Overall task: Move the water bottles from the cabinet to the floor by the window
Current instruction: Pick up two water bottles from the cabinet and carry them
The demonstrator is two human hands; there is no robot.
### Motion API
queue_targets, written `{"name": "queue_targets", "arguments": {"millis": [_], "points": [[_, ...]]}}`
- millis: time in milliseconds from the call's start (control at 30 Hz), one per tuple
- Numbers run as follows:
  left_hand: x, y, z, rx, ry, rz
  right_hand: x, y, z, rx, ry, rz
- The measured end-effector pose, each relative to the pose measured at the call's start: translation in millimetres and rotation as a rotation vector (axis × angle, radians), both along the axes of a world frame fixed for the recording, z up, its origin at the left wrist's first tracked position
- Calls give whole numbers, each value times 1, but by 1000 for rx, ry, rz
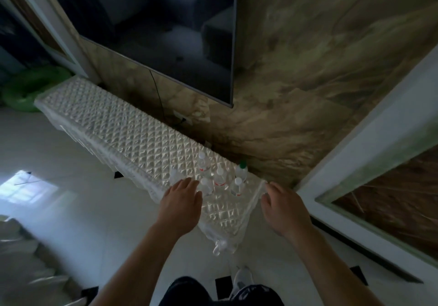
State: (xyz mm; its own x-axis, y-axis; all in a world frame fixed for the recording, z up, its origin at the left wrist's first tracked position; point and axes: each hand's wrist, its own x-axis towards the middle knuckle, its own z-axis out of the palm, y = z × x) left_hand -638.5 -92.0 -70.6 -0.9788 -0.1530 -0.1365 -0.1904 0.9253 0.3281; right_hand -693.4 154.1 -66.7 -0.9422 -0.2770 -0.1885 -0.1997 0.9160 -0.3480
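over quilted cabinet (132,130), both hands (181,202) outstretched.

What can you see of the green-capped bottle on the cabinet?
The green-capped bottle is clear plastic and upright, the only one without a white cap. It stands behind and right of the other bottles on the quilt-covered cabinet, nearest the wall. The left hand and right hand do not touch it.

Water bottles (219,178) stand on the cabinet (123,125), below the television (166,32).
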Motion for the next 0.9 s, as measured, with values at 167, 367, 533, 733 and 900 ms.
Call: {"name": "queue_targets", "arguments": {"millis": [167, 367, 533, 733, 900], "points": [[-23, -17, -23, 72, -50, 9, -22, -19, -20, -28, -22, 11], [-53, -43, -72, 145, -115, -38, -40, -40, -63, -69, -114, -65], [-81, -61, -123, 225, -168, -61, -60, -53, -118, -172, -209, -127], [-113, -77, -194, 305, -206, -81, -89, -65, -199, -271, -227, -232], [-135, -86, -255, 360, -232, -18, -109, -69, -259, -320, -241, -318]]}}
